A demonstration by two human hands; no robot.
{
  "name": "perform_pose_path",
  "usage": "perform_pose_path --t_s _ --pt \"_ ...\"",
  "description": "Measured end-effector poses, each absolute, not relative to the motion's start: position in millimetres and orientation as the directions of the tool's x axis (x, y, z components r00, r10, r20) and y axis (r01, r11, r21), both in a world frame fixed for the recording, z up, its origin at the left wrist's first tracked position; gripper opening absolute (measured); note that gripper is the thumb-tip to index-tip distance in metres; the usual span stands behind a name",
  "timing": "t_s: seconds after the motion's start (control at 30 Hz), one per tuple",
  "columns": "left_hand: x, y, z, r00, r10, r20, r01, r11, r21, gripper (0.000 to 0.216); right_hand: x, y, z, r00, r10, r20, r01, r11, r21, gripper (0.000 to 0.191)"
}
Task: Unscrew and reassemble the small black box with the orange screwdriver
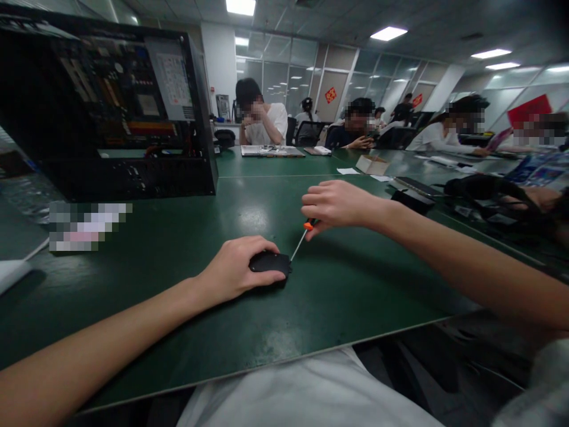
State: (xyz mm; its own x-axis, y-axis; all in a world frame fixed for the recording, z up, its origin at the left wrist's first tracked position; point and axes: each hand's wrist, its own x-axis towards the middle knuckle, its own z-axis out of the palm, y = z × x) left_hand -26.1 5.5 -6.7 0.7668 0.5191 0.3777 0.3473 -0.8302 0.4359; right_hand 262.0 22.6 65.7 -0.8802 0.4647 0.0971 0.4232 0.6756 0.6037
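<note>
On the green tabletop, my left hand (pixel 235 267) grips a small black device (pixel 269 262), shaped like a computer mouse, with the thumb along its near side and the fingers over its far side. My right hand (pixel 333 204) is closed around the handle of a screwdriver (pixel 300 244), held above the table. An orange collar shows below the fingers, and the thin metal shaft slants down to the left. Its tip is at the right end of the black device; whether it touches is too small to tell. Most of the handle is hidden in my fist.
An opened black computer case (pixel 178 172) stands at the left. Near it lies a blurred-out pinkish item (pixel 86 228). A small box (pixel 372 165), papers (pixel 348 171) and dark cables (pixel 480 193) lie at the right and back. Several people sit beyond, one at a flat panel (pixel 272 152).
</note>
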Motion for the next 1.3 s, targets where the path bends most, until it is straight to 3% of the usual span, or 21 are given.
perform_pose_path --t_s 0.17,0.4,0.63,0.73,0.83,0.9,0.97,1.03,1.17,1.3 --pt "-27.9 4.3 -6.2 0.800 0.491 0.345 0.346 -0.847 0.403 0.033 260.3 33.7 45.3 -0.911 0.393 0.122 0.364 0.631 0.685 0.059" --pt "-27.5 3.0 -4.6 0.793 0.508 0.337 0.371 -0.841 0.394 0.031 257.8 -50.7 73.4 -0.822 0.550 0.148 0.468 0.505 0.725 0.045" --pt "-28.3 3.0 -4.7 0.788 0.515 0.338 0.373 -0.836 0.403 0.043 215.6 -115.0 85.7 -0.836 0.524 0.165 0.415 0.405 0.815 0.021" --pt "-28.5 3.7 -5.1 0.778 0.527 0.344 0.390 -0.833 0.393 0.041 226.4 -96.8 85.8 -0.779 0.615 0.119 0.499 0.495 0.711 0.021" --pt "-28.5 4.0 -5.4 0.769 0.536 0.350 0.403 -0.830 0.386 0.038 249.1 -59.2 83.8 -0.725 0.689 0.002 0.609 0.640 0.468 0.035" --pt "-28.8 3.8 -5.4 0.765 0.540 0.351 0.408 -0.828 0.384 0.038 261.4 -35.1 77.6 -0.727 0.683 -0.062 0.647 0.713 0.271 0.040" --pt "-29.3 3.4 -5.3 0.760 0.549 0.347 0.417 -0.822 0.388 0.037 268.2 -17.6 67.1 -0.758 0.648 -0.069 0.632 0.757 0.166 0.043" --pt "-29.7 3.0 -5.0 0.759 0.557 0.338 0.420 -0.815 0.400 0.036 270.8 -6.5 54.7 -0.803 0.595 0.037 0.585 0.774 0.242 0.048" --pt "-29.4 1.0 -4.1 0.763 0.558 0.326 0.411 -0.808 0.422 0.035 272.5 3.8 37.9 -0.894 0.318 0.316 0.448 0.658 0.606 0.048" --pt "-28.1 -2.9 -3.2 0.750 0.568 0.338 0.398 -0.797 0.455 0.032 270.6 -0.5 39.3 -0.924 0.128 0.359 0.368 0.545 0.754 0.038"
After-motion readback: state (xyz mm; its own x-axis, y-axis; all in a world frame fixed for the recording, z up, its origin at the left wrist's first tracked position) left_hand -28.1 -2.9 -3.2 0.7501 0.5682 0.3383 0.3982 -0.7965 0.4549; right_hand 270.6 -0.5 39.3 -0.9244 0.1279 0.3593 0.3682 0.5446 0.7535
